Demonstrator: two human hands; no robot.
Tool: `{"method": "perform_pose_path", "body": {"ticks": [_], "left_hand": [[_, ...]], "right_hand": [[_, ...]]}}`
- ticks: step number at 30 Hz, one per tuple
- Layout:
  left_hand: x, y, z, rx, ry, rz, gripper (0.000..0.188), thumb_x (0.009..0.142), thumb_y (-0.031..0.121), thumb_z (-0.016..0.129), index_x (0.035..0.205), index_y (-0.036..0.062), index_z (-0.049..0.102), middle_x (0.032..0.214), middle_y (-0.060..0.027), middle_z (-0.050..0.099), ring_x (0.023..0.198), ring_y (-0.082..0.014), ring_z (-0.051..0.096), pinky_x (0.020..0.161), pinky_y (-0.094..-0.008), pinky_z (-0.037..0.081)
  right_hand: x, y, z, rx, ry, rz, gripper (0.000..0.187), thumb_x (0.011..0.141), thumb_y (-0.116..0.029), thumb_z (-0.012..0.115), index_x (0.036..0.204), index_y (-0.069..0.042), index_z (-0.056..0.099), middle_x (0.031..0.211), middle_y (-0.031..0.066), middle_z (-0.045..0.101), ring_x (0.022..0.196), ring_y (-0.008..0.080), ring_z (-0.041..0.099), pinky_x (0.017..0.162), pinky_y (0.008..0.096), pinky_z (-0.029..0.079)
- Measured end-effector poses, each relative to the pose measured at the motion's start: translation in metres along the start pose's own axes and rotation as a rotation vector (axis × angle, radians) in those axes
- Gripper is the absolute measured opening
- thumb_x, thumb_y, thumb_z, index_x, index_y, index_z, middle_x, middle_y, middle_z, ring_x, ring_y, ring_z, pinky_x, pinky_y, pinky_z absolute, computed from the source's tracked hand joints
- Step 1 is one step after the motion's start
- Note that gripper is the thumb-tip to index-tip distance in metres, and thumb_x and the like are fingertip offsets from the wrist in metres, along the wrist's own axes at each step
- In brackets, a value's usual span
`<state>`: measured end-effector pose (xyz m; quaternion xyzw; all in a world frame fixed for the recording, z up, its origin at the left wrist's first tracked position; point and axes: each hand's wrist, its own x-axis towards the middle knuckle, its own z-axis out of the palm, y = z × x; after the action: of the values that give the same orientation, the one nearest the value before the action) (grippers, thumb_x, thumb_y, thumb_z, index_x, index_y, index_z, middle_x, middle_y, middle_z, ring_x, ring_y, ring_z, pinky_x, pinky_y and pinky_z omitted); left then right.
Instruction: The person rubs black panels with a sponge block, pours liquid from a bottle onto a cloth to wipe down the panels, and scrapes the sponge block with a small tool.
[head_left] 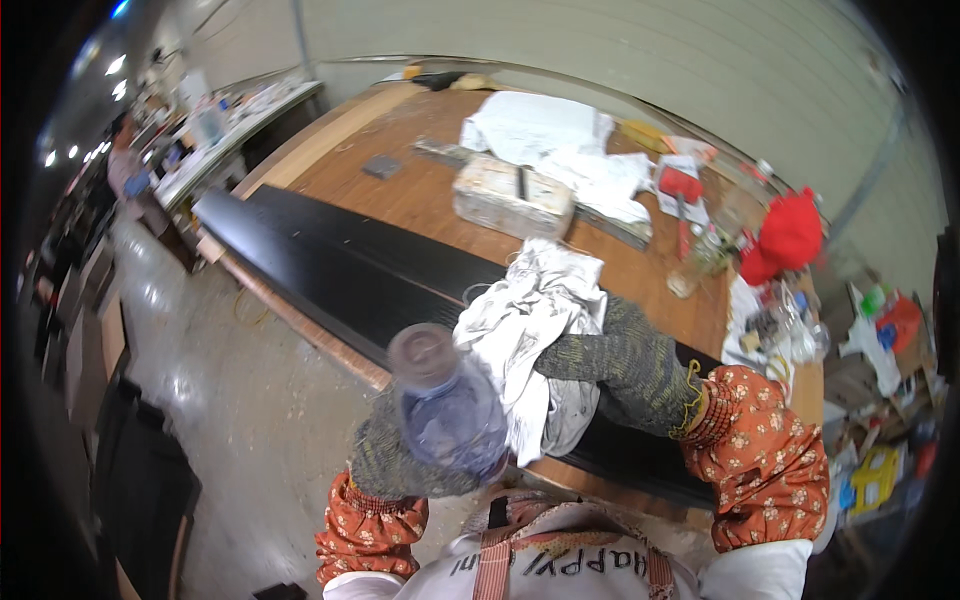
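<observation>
My left hand (385,452), in a grey knitted glove, is wrapped round a clear plastic bottle (455,415) with a brownish cap. The bottle is tilted toward the cloth. A crumpled white cloth (535,325) is bunched in my right hand (630,365), gloved alike, with the thumb pressed on it. Bottle and cloth meet or overlap in the picture; I cannot tell whether they touch. Under both hands lies a long glossy black panel (350,245) along the front of the wooden table, with a narrow seam running lengthwise.
On the wooden table (350,180) stand a whitish block (512,195) with a dark strap and a spread white cloth (540,125). A red cloth (790,235), a red-handled tool (682,205) and bottles crowd the right end. A person (145,190) stands by a far-left bench.
</observation>
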<state>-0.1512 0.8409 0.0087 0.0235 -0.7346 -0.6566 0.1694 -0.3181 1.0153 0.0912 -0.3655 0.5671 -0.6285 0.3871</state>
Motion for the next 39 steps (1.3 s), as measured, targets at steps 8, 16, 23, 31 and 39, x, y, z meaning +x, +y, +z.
{"method": "perform_pose_path", "body": {"ticks": [8, 16, 23, 31, 39], "left_hand": [[-0.015, 0.025, 0.078, -0.037, -0.154, -0.192, 0.082, 0.055, 0.027, 0.088, 0.123, 0.0043, 0.049, 0.114, -0.0092, 0.059, 0.105, -0.0224, 0.059, 0.095, -0.037, 0.047], [-0.051, 0.063, 0.154, 0.333, -0.363, -0.09, 0.086, 0.054, 0.033, 0.088, 0.122, 0.0025, 0.047, 0.113, -0.0118, 0.059, 0.1, -0.0245, 0.061, 0.089, -0.0395, 0.05], [-0.04, 0.099, 0.237, 0.944, -0.504, 0.567, 0.089, 0.05, 0.028, 0.086, 0.126, 0.0023, 0.047, 0.107, -0.0141, 0.061, 0.098, -0.0322, 0.062, 0.086, -0.0436, 0.05], [-0.032, 0.123, 0.308, 1.417, -0.553, 1.135, 0.07, 0.062, 0.021, 0.071, 0.126, 0.0022, 0.05, 0.115, -0.0187, 0.056, 0.101, -0.0361, 0.057, 0.091, -0.0524, 0.044], [-0.047, 0.128, 0.363, 1.506, -0.565, 1.44, 0.045, 0.07, 0.02, 0.061, 0.111, 0.0016, 0.058, 0.102, -0.0172, 0.059, 0.097, -0.0321, 0.06, 0.089, -0.0524, 0.049]], "right_hand": [[-0.099, 0.052, -0.013, -0.134, -0.059, -0.159, 0.035, 0.085, -0.026, 0.068, 0.111, -0.006, 0.058, 0.095, 0.0069, 0.065, 0.088, 0.0205, 0.061, 0.083, 0.0341, 0.05], [-0.246, 0.063, -0.008, 0.855, 0.557, -0.156, 0.024, 0.087, -0.007, 0.063, 0.11, -0.002, 0.058, 0.082, 0.0037, 0.065, 0.062, 0.0127, 0.062, 0.054, 0.0246, 0.051], [-0.359, 0.089, -0.05, 1.102, 0.964, -0.168, 0.014, 0.082, -0.006, 0.057, 0.09, -0.011, 0.047, 0.08, -0.004, 0.048, 0.07, 0.0075, 0.049, 0.064, 0.0261, 0.047], [-0.417, 0.082, -0.021, 1.042, 0.709, -0.388, 0.032, 0.092, -0.018, 0.047, 0.121, -0.008, 0.039, 0.111, 0.0062, 0.046, 0.101, 0.0195, 0.052, 0.085, 0.0352, 0.044], [-0.425, 0.146, -0.025, 1.089, 0.729, -0.498, 0.041, 0.097, -0.027, 0.047, 0.132, -0.004, 0.045, 0.122, 0.0079, 0.056, 0.105, 0.0176, 0.058, 0.09, 0.036, 0.05]]}}
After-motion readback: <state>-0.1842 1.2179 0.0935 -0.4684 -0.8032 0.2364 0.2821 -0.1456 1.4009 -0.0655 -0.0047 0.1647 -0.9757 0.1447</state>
